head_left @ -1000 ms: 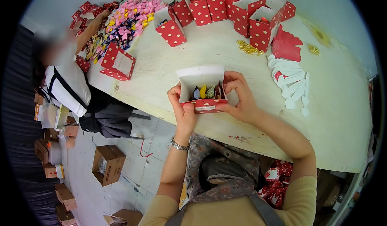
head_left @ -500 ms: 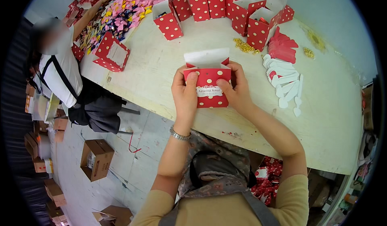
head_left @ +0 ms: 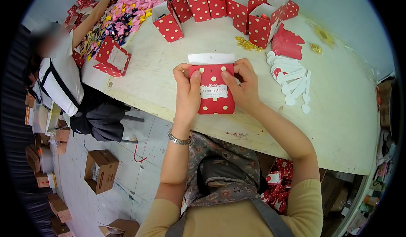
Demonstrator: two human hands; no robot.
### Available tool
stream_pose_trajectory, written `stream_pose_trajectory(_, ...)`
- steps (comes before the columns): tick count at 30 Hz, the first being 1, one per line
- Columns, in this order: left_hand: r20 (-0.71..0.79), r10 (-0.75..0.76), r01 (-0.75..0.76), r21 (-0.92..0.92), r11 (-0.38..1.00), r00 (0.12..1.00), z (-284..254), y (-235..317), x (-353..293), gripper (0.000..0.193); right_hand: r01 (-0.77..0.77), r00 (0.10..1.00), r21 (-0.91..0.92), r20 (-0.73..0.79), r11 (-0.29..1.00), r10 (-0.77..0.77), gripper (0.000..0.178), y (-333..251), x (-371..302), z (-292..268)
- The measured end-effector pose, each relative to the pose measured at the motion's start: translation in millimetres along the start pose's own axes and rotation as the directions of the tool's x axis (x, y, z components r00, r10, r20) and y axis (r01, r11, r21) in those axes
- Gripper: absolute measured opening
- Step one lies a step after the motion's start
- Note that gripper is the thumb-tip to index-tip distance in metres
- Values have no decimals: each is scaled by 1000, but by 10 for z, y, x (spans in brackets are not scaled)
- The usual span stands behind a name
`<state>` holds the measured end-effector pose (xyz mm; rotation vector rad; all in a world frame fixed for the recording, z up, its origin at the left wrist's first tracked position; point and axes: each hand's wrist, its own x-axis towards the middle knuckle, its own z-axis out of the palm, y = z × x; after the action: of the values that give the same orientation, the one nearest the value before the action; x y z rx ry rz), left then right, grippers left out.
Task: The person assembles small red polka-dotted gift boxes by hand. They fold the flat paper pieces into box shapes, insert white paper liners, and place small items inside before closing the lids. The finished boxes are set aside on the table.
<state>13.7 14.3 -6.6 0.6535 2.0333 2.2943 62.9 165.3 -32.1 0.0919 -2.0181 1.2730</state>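
At far left, a heap of small pink, yellow and dark-blue wrapped pieces lies on the pale, smooth table, near a tilted red box with a white panel. The left hand curls around the left edge of a red, cream-dotted card box with a white label, thumb on its front. Held above the table's near side, it has a white flap at the top. The right hand pinches its right edge, fingers bent, thumb in front. Beyond lie white, heart-ended strips.
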Motion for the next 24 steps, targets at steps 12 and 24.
stream_pose_trajectory(12, 120, -380, 398, -218, 891, 917, -36, 105, 62, 36, -467, 884, 471, 214, 748, 417, 28, -191, 57, 7)
stream_pose_trajectory(24, 54, -78, 78, 16, 997, 995, -126, -66, -32, 19, -406, 912, 512, 173, 756, 373, 13, -153, -13, 32)
